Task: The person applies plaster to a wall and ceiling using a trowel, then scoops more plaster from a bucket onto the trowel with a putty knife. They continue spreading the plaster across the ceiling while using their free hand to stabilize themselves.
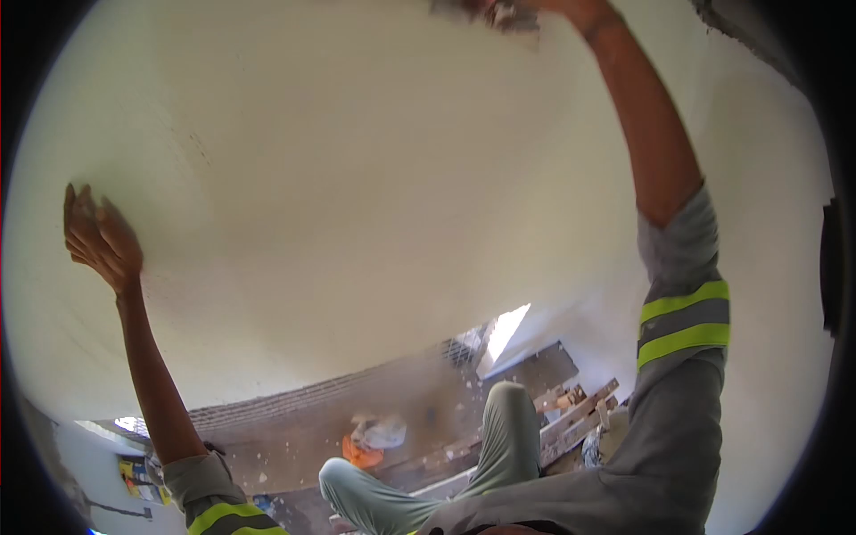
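A broad, smooth off-white wall [357, 196] fills most of the view. My left hand [102, 234] rests against it at the far left, with fingers loosely bent and nothing seen in them. My right hand [571, 7] is raised to the top edge of the view, where its fingers are partly cut off. At its fingers is a dark, reddish-brown object [506, 14] close to the wall's surface. Motion blur and the frame edge hide what kind of object it is. Both my arms are in grey sleeves with yellow-green bands.
Below, my bent knees [508, 419] show above a dusty, spattered floor [303, 446]. A white and orange plastic bag [374, 437] lies there. Wooden planks [580, 423] are piled at the lower right. A bright opening [506, 334] shows at the wall's lower edge.
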Action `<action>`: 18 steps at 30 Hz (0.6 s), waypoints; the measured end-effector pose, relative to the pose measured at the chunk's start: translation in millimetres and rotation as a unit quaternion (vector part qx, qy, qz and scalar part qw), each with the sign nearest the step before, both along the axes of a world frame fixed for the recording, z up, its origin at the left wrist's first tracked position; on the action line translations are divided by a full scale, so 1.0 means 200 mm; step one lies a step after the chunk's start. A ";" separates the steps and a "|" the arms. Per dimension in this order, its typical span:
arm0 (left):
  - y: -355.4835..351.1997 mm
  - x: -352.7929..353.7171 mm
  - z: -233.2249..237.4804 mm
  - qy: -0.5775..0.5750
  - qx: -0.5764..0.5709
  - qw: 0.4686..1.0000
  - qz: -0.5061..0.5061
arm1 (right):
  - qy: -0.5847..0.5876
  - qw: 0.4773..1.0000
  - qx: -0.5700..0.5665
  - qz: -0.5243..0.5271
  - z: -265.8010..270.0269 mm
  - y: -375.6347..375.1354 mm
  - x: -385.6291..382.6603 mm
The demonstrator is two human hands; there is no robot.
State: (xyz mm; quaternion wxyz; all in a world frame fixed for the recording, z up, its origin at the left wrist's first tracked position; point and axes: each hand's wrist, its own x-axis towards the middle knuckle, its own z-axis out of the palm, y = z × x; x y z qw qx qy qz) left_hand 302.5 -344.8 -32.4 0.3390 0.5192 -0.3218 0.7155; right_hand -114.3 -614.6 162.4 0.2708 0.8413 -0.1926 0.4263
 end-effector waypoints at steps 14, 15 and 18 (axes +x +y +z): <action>0.00 0.03 0.00 -0.024 0.001 0.999 0.022 | 0.013 0.960 0.252 0.122 -2.18 0.03 -0.21; 0.01 0.07 0.01 -0.040 0.008 0.999 0.024 | -0.064 0.963 0.225 0.135 -1.98 -0.01 -0.28; 0.01 0.04 -0.02 -0.020 0.013 0.999 0.028 | -0.190 0.967 0.162 0.047 -1.36 -0.27 -0.48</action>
